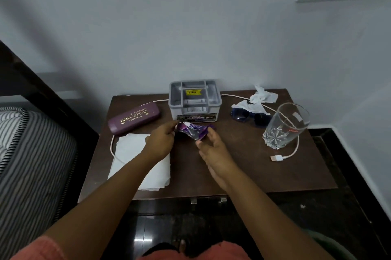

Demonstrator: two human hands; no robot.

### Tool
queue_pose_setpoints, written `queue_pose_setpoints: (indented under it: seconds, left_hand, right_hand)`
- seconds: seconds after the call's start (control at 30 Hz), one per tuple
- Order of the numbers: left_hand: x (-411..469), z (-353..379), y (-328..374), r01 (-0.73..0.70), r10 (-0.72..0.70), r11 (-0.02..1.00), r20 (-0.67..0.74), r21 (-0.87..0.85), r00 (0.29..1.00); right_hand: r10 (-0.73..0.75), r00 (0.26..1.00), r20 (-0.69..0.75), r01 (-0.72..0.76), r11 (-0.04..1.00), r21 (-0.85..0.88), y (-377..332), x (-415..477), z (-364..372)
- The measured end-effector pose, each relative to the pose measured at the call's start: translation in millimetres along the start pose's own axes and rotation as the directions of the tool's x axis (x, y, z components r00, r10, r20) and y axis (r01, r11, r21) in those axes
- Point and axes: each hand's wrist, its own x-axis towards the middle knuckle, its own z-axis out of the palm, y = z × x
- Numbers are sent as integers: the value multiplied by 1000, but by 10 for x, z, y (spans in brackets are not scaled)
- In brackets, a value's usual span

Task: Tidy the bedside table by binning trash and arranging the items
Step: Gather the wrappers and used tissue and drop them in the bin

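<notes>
Left hand [163, 143] pinching the near-left edge of a crumpled purple wrapper [193, 130], grip pressed together on the foil. Right hand [213, 149] just beside the wrapper's right end, fingers loosely spread, grip holding nothing, thumb tip close to the foil. Wrapper directly in front of the grey organiser box [195, 98], low over the brown table [243, 170]. Left of the box, a purple spectacle case [133, 119]; nearer than the case, a flat white tissue [135, 160] under the left forearm. Right of the box, dark sunglasses [250, 116] partly covered by a crumpled tissue [259, 97]. Farther right, an empty glass [284, 126], with a white cable [285, 156] trailing past its base.
</notes>
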Motion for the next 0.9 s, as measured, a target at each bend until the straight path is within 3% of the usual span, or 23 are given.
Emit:
queue_pose_setpoints:
  seconds: [0.1,0.3,0.43,0.57,0.67,0.8,0.9]
  left_hand:
    - [-120,2,86,-38,39,999,-33,21,999]
    - [-600,120,324,-245,216,947,-153,-205,964]
    - [-889,222,459,-249,192,931,-223,-267,956]
    - [-1258,447,604,-162,158,891,-45,-425,986]
    - [-1644,806,784,-83,169,881,145,-465,975]
    - [-1986,1512,929,3,142,936,386,-352,912]
    - [-2119,2070,985,-34,144,978,548,-207,824]
  right_hand:
    - [-37,999,15,37,998,50,-111,-115,-55]
    - [-74,997,38,73,997,32,-248,-438,-225]
    - [-156,988,7,156,985,-81,-284,-761,-465]
    - [-246,968,-49,225,939,-260,-213,-1206,-932]
    - [-259,951,-169,187,916,-354,-49,-1628,-1377]
    - [-112,933,-342,5,954,-299,335,-2199,-1971]
    - [4,889,-459,-138,956,-258,761,-2530,-2383]
